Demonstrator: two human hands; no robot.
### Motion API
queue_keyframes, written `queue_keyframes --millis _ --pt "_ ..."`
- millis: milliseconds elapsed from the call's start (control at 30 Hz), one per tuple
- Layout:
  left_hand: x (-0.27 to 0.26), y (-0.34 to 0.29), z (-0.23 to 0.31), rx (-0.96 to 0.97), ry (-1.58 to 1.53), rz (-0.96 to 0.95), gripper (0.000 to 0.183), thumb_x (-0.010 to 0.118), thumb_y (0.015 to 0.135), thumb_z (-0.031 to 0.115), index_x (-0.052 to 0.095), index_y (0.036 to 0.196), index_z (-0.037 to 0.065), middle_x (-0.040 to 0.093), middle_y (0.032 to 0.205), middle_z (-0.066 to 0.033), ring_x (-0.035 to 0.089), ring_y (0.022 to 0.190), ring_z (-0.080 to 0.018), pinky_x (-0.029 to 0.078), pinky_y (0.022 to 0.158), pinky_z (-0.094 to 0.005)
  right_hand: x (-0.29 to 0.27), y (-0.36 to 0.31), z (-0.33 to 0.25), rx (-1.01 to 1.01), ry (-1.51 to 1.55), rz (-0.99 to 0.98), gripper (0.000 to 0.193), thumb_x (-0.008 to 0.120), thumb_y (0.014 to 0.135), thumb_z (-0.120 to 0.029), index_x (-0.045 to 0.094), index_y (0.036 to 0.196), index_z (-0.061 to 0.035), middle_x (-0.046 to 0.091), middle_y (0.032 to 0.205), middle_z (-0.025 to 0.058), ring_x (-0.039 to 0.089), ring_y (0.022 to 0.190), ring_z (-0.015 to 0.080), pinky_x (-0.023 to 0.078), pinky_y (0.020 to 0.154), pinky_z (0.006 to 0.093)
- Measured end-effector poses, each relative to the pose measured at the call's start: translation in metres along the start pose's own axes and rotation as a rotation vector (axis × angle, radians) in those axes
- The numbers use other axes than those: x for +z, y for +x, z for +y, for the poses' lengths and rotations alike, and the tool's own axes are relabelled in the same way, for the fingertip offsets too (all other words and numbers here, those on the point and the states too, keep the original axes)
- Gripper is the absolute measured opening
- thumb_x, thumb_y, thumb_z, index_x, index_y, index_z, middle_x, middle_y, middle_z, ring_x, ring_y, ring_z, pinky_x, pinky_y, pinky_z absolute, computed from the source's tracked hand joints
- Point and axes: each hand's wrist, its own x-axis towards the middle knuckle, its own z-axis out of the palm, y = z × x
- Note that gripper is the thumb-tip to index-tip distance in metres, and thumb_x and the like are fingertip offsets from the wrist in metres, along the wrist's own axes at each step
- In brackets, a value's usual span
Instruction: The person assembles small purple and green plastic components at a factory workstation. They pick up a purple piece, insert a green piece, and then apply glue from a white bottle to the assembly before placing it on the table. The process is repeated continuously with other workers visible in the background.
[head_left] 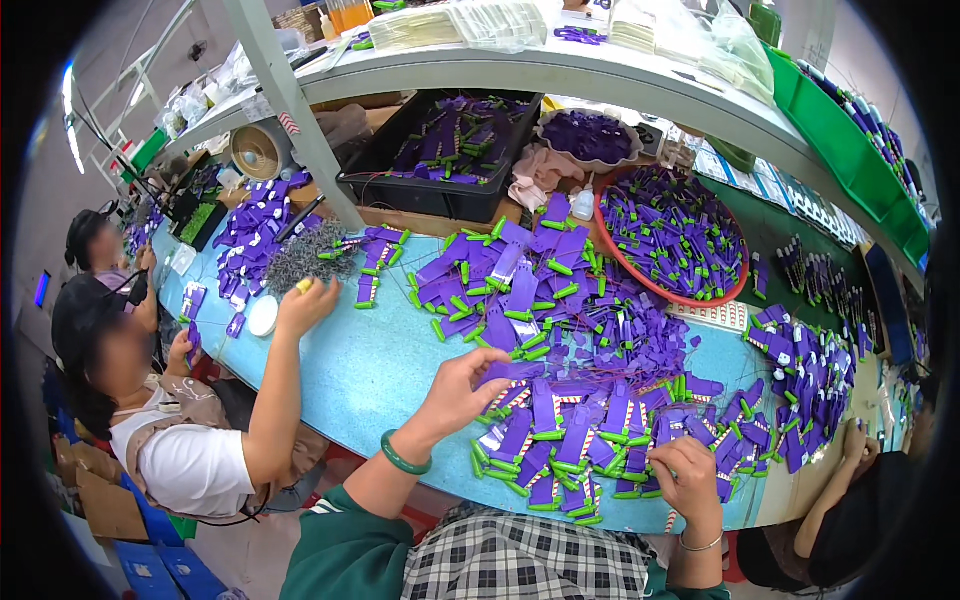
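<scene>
My left hand (462,392), below a green bangle, is closed in a pinch at the edge of a thin purple piece (512,371). My right hand (688,478) has its fingertips pressed together over the parts to the right; what they hold, if anything, is too small to make out. Between and beneath both hands lie purple flat parts with bright green ends (575,440), several with red-and-white striped strips. Beyond them spreads a heap of similar purple-and-green parts (515,265), next to small loose purple pieces (635,335).
A red round basket (742,285) and a black tray (370,190) hold more purple parts at the back. A shelf (560,62) crosses above the blue tabletop (370,385). One co-worker's hand (305,305) is near grey tangled pieces (310,255); another person's arm (835,490) is at right.
</scene>
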Motion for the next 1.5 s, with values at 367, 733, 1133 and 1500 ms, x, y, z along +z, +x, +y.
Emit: queue_keyframes --millis 367,733,1133,1500 --pt "0.007 -0.005 -0.028 0.389 0.576 0.204 0.092 0.079 0.070 0.017 0.027 0.144 -0.001 0.054 0.125 -0.0180 0.046 0.121 -0.0358 0.034 0.103 -0.0456 -0.022 0.035 -0.005 -0.091 -0.101 -0.068 0.012 0.073 0.070 -0.004 0.065 0.079 -0.0061 0.059 0.068 0.0069 0.058 0.062 0.0256 0.045 0.056 0.0366" --pt "-0.011 -0.041 -0.018 -0.125 0.766 0.230 0.086 0.081 0.068 0.032 0.036 0.135 0.003 0.058 0.098 -0.0207 0.058 0.094 -0.0396 0.048 0.079 -0.0436 -0.012 0.023 -0.003 0.009 -0.074 -0.171 0.014 0.072 0.069 0.001 0.067 0.081 -0.0024 0.061 0.071 0.0111 0.060 0.066 0.0280 0.047 0.058 0.0372" --pt "-0.032 -0.033 0.008 0.320 -0.108 0.356 0.014 0.071 0.078 0.001 0.060 0.087 -0.001 0.059 0.084 -0.0075 0.061 0.071 -0.0146 0.049 0.065 -0.0262 -0.007 0.005 0.005 0.111 -0.088 -0.203 0.014 0.072 0.071 -0.002 0.067 0.084 -0.0037 0.062 0.073 0.0108 0.061 0.067 0.0286 0.047 0.059 0.0381" --pt "0.014 0.001 -0.023 0.319 0.641 0.194 0.036 0.074 0.073 0.013 0.054 0.100 0.003 0.055 0.096 -0.0132 0.053 0.093 -0.0334 0.044 0.080 -0.0437 -0.006 0.000 0.006 0.115 -0.065 -0.204 0.014 0.072 0.071 -0.005 0.067 0.084 -0.0046 0.062 0.072 0.0087 0.061 0.066 0.0274 0.047 0.058 0.0372"
